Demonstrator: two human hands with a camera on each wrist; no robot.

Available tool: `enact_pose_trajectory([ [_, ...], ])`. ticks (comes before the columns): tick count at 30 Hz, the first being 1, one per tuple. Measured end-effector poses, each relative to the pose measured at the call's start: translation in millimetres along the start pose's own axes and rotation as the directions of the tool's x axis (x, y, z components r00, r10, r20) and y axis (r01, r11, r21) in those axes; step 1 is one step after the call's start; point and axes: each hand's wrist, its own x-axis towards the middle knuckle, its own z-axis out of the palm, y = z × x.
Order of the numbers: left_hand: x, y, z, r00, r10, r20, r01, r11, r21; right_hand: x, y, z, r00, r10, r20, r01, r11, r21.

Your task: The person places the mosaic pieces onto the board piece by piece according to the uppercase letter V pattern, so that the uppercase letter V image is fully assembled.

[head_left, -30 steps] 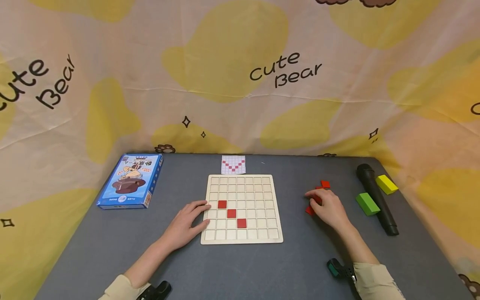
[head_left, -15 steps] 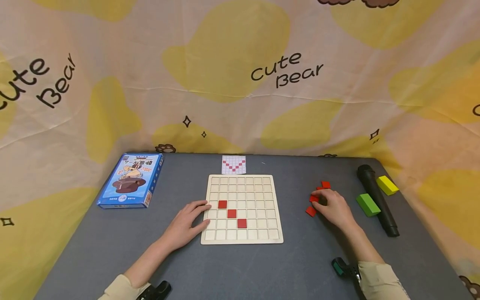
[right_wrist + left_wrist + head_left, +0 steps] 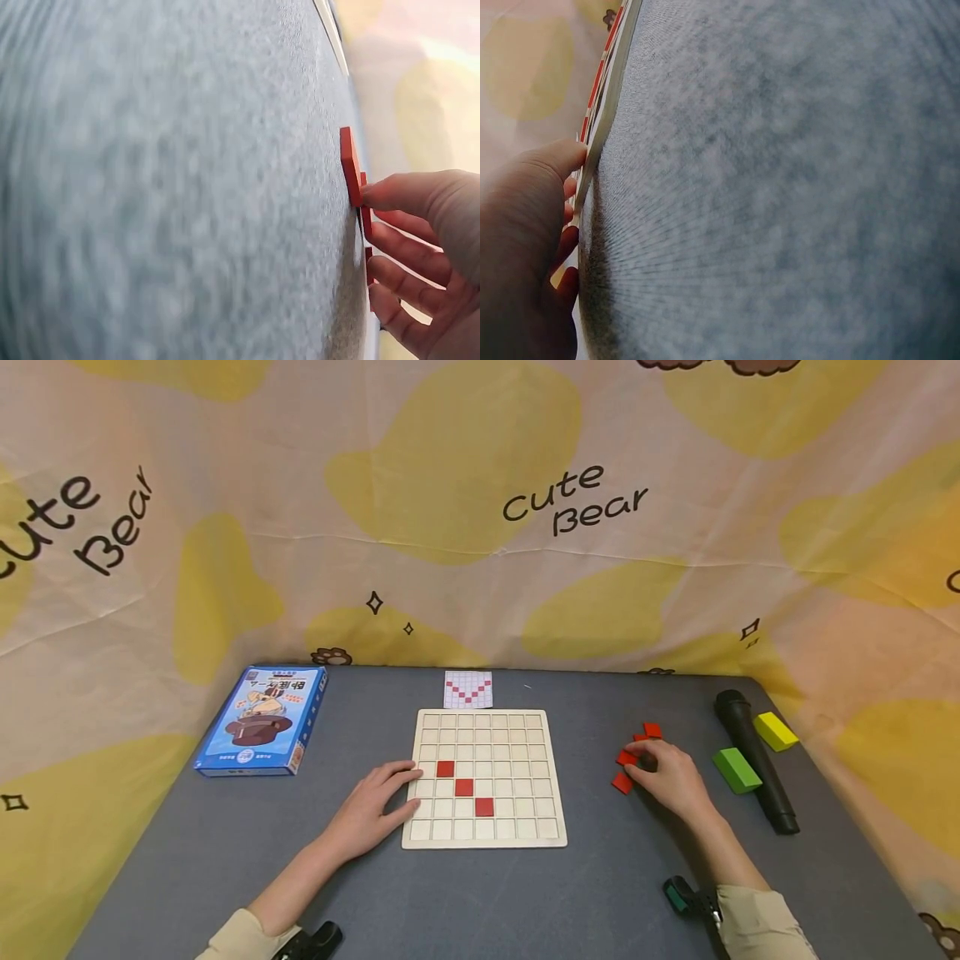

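A pale square grid board (image 3: 525,839) lies on the table, with 3 red tiles in its cells, among them a middle tile (image 3: 464,787), stepping down to the right. My left hand (image 3: 367,810) rests at the board's left edge, fingers and thumb extended and touching it. To the right, my right hand (image 3: 671,779) reaches over a small group of loose red square tiles. Its thumb and index finger pinch one red tile (image 3: 626,757). Another tile (image 3: 622,783) lies just in front of the thumb, and one more (image 3: 652,729) lies behind the fingers. The right wrist view shows the thumb (image 3: 401,192) against the tiles.
Behind the board is a small card (image 3: 468,690) printed with a V of coloured squares. A blue game box (image 3: 258,722) lies at the left. On the right are a black microphone (image 3: 756,760), a green block (image 3: 737,770) and a yellow block (image 3: 775,731).
My right hand has drawn slightly to the right over the tiles, leaving the front tile more exposed, and its thumb and index finger have come around one tile. The left hand stays put.
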Motion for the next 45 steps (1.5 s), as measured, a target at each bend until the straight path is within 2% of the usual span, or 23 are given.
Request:
enact_pose_trajectory([
  [6,0.1,-0.2,0.5,1.0,0.001,0.001,-0.001,1.0,-0.001,4.6,-9,8,1.0,0.015,-0.005,-0.015,0.999,0.051],
  [13,-0.1,-1.1,0.3,1.0,0.002,0.0,-0.002,1.0,-0.003,13.5,-30,23,1.0,0.004,-0.028,-0.001,0.996,0.091],
  [25,0.0,-2.5,1.3,1.0,-0.005,0.007,0.005,1.0,-0.004,31.2,-72,52,0.999,0.04,0.016,-0.043,0.976,0.214],
  [39,0.3,-1.9,-0.1,1.0,0.001,0.002,-0.001,1.0,0.012,46.9,-127,93,0.997,-0.039,0.071,0.014,0.944,0.33],
  [45,0.6,-1.0,-0.7,1.0,-0.022,0.01,0.022,1.0,0.013,51.8,-152,112,0.989,-0.1,0.105,0.061,0.946,0.319],
])
